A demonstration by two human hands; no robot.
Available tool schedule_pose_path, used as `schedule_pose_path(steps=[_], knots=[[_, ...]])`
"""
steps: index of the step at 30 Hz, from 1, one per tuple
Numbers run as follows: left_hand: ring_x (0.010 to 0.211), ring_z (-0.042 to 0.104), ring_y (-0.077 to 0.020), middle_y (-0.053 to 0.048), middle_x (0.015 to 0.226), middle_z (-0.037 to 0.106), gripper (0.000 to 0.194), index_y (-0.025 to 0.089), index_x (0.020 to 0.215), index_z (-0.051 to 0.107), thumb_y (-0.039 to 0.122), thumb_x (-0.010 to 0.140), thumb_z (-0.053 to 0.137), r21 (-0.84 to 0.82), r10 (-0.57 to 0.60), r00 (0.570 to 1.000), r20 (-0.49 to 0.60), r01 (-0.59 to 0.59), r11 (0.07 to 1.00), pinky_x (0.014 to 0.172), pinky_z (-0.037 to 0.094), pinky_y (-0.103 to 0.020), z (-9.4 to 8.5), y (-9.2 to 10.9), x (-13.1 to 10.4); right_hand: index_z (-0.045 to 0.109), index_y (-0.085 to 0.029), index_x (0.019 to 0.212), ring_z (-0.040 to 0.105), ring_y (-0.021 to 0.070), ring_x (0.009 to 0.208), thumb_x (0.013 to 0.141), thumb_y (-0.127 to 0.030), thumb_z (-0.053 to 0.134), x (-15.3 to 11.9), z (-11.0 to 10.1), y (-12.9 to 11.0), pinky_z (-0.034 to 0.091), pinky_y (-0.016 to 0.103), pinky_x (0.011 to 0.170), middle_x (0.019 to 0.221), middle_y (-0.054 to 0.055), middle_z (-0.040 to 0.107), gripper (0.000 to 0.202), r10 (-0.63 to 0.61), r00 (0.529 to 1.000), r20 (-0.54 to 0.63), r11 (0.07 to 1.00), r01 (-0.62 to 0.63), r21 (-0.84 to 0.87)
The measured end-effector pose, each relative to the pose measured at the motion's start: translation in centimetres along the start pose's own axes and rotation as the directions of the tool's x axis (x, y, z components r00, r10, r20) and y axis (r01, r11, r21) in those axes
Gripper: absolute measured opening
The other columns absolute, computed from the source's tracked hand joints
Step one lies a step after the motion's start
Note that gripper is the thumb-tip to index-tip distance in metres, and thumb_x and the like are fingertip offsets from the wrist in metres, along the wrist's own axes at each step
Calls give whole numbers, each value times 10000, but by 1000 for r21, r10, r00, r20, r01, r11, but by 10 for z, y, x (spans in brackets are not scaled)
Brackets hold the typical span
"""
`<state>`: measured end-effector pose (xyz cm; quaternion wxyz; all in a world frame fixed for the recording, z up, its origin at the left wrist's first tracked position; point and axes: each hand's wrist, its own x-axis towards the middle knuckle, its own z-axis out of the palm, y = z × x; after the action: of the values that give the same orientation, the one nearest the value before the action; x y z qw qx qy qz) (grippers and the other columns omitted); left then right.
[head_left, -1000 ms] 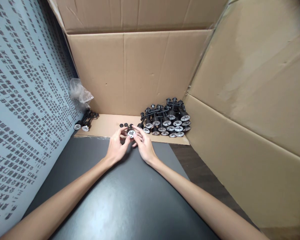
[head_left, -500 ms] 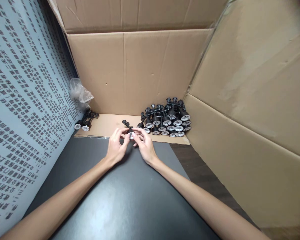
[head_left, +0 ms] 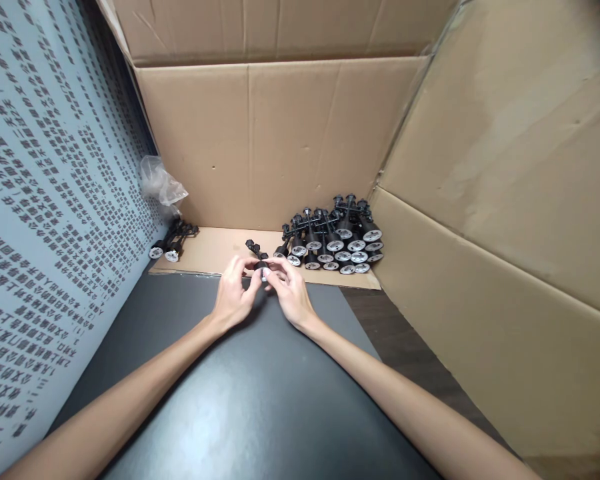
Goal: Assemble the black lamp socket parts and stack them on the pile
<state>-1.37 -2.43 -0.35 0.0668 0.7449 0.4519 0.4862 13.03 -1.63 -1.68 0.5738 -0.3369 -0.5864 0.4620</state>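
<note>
Between my two hands is a miniature black lamp post (head_left: 257,251), tilted, with its round pale-bottomed base toward me. My left hand (head_left: 234,293) pinches the base from the left, thumb in front. From the right, my right hand (head_left: 291,291) grips the same base, its thumb pressed on the pale underside. Fingers partly cover the base. Just right of my right hand lies a stacked pile of similar lamp posts (head_left: 325,243), pale round bases facing me. Several more lamp posts (head_left: 173,248) lie at the far left.
A cardboard strip (head_left: 215,250) runs along the back of the dark grey mat (head_left: 220,400). Tall cardboard walls (head_left: 280,147) stand behind and to the right. On the left is a pale blue printed panel (head_left: 45,220), with a clear plastic bag (head_left: 163,183) near its far end.
The held lamp post has tipped slightly, so more of its black base side shows above my thumbs. Both hands stay in nearly the same place.
</note>
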Motion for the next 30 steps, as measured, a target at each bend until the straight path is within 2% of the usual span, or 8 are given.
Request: schedule_pose_path(steps=[10,15,19,25,30], knots=[[805,619,-151,-51,995,637,211,196,1070,605,336,955,497,-42,-44,999,-11,44,998,774,515,-313,0,4,1,606,-227,1109,659,184,866,856,-484,616,0,1,2,553,287,663,1042,73,673,360,-16,1000,-12,1000,16,22],[915,617,-186,-55,1029,631,294,209,1161,559,332,894,574,-22,-41,999,18,41,999,821,518,-345,1,1,1,616,-219,1118,666,193,907,869,-489,606,2,2,3,544,298,706,1124,92,676,367,-29,999,-25,999,30,30],[878,624,-168,-54,1063,649,321,210,1173,540,285,867,601,-39,-44,999,20,45,998,821,524,-339,3,1,1,622,-218,1119,666,205,942,871,-486,605,2,2,3,550,305,719,1157,96,668,365,-25,999,-29,999,26,31],[886,635,-170,-56,1029,671,309,202,1163,545,262,865,607,-60,-51,998,-32,49,997,826,529,-341,2,2,0,606,-236,1187,668,201,906,882,-463,589,1,2,0,556,301,669,1143,94,673,381,-12,1000,-28,1000,13,16],[916,634,-174,-63,1029,666,250,201,1148,552,276,910,567,-72,-51,994,-98,44,996,819,527,-335,2,3,1,545,-280,1309,665,207,979,903,-414,565,0,1,-1,570,291,658,1279,87,632,428,5,999,51,1000,-5,19]])
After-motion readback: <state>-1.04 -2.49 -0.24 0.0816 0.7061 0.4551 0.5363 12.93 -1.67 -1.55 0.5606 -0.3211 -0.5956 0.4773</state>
